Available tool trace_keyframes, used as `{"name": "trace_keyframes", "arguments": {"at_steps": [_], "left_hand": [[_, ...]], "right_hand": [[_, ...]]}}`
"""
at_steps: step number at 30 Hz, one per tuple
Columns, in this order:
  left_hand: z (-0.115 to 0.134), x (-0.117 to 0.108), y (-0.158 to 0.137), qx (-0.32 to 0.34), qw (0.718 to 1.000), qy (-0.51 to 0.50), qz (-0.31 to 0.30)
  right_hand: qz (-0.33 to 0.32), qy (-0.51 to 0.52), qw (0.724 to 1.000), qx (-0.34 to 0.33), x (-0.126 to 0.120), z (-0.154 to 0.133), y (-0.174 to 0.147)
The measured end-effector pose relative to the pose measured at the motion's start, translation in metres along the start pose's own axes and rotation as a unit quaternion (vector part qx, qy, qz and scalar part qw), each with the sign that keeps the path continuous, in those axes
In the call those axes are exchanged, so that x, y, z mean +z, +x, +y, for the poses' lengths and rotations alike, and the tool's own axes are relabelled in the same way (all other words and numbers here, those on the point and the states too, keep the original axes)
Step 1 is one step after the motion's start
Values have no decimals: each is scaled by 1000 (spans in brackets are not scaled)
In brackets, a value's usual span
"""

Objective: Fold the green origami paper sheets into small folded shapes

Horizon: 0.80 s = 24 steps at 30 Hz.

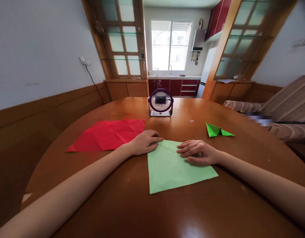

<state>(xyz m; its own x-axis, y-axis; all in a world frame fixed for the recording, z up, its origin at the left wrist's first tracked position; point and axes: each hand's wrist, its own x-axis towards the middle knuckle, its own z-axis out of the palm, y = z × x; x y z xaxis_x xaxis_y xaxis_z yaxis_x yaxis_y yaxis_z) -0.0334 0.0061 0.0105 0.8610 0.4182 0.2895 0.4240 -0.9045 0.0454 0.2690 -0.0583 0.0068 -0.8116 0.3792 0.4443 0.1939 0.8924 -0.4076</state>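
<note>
A pale green sheet of paper (177,175) lies flat on the table in front of me, with a crease running across its upper part. My left hand (146,142) rests at its upper left corner, fingers stretched out and fingertips touching the edge. On the sheet's upper right part lies my right hand (198,152), palm down with fingers extended; it covers that corner. Left of the sheet is a red sheet of paper (108,134) marked by several fold lines. A bright green folded paper piece (217,130) sits on the right, beyond my right hand.
The round wooden table (113,205) carries a small dark fan (161,102) at its far side. A striped armchair (288,102) stands at the right. Behind are wooden cabinets (126,87) and a kitchen with a window (171,46).
</note>
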Motion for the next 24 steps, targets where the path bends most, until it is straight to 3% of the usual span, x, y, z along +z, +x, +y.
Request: {"name": "trace_keyframes", "arguments": {"at_steps": [6,15,24], "left_hand": [[5,3,5,-14,1000,9,3],[-17,-14,-31,-112,994,-16,6],[-14,-16,-32,-101,995,14,4]], "right_hand": [[3,-6,1000,-3,0,0,0],[5,-9,1000,-18,0,1,0],[4,-13,1000,-11,1,1,-1]]}}
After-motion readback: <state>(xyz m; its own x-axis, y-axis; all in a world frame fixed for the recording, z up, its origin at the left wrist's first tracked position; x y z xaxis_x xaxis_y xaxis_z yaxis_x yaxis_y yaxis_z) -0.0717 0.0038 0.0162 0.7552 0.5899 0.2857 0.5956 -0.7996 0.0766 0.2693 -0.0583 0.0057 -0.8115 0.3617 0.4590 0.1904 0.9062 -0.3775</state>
